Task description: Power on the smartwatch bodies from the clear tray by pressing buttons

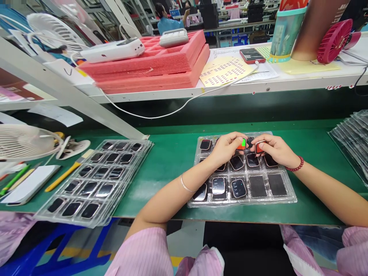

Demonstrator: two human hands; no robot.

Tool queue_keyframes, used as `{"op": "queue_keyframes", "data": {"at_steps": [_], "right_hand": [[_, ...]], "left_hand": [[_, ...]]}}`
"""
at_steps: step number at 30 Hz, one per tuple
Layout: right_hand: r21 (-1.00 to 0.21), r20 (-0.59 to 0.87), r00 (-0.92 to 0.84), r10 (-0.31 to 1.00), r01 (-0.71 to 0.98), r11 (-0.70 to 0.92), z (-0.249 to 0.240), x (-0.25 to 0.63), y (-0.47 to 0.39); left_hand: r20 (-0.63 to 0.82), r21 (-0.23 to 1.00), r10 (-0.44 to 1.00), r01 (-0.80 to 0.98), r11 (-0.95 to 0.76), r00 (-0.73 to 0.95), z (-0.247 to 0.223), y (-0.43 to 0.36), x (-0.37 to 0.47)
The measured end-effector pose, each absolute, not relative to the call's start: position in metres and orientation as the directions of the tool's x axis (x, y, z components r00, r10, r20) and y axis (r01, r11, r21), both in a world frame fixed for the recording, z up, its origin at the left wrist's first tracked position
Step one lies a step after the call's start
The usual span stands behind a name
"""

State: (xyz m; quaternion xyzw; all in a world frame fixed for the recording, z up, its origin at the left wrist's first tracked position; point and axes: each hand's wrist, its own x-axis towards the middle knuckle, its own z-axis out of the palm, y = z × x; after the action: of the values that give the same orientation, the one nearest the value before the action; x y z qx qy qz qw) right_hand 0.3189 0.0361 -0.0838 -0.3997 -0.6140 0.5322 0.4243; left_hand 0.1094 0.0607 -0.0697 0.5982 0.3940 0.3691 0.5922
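Observation:
My left hand (227, 148) pinches a small smartwatch body (242, 144) whose lit screen shows orange and green. Between the fingers of my right hand (275, 149) is a second smartwatch body (260, 147) with a reddish screen. Both hands are over the far part of a clear plastic tray (291, 197). Strapless watch bodies sit in its compartments, most with dark screens; one watch (239, 188) near the front has small marks lit on its screen. Two front-right compartments (258, 186) show only their dark bottoms. My fingers partly cover the far rows.
A stack of clear trays (130, 177) with watch bodies stands at left, beside a yellow-handled tool (62, 176) and a white fan (27, 142). More clear trays (352, 142) lie at right. A white cable (149, 117) droops from the shelf (230, 87), which carries pink foam (152, 78).

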Motion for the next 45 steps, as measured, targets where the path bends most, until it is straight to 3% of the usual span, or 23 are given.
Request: {"op": "queue_keyframes", "data": {"at_steps": [9, 18, 35, 45], "right_hand": [[-0.984, 0.136, -0.329, 0.935, 0.069, 0.167, -0.084, 0.318, 0.038], [-0.980, 0.133, -0.326, 0.936, 0.095, 0.172, -0.086, 0.319, 0.038], [-0.988, 0.118, -0.305, 0.945, 0.062, 0.143, -0.081, 0.318, 0.035], [-0.980, 0.135, -0.319, 0.938, 0.095, 0.173, -0.083, 0.318, 0.036]], "left_hand": [[-0.013, 0.999, 0.904, 0.045, -0.007, 0.428, -0.073, 0.060, 0.111], [0.103, 0.995, 0.884, -0.057, -0.086, 0.457, -0.082, 0.063, 0.111], [0.107, 0.984, 0.886, 0.081, -0.160, 0.452, -0.078, 0.061, 0.110], [0.096, 0.992, 0.865, 0.029, -0.127, 0.492, -0.079, 0.062, 0.109]]}}
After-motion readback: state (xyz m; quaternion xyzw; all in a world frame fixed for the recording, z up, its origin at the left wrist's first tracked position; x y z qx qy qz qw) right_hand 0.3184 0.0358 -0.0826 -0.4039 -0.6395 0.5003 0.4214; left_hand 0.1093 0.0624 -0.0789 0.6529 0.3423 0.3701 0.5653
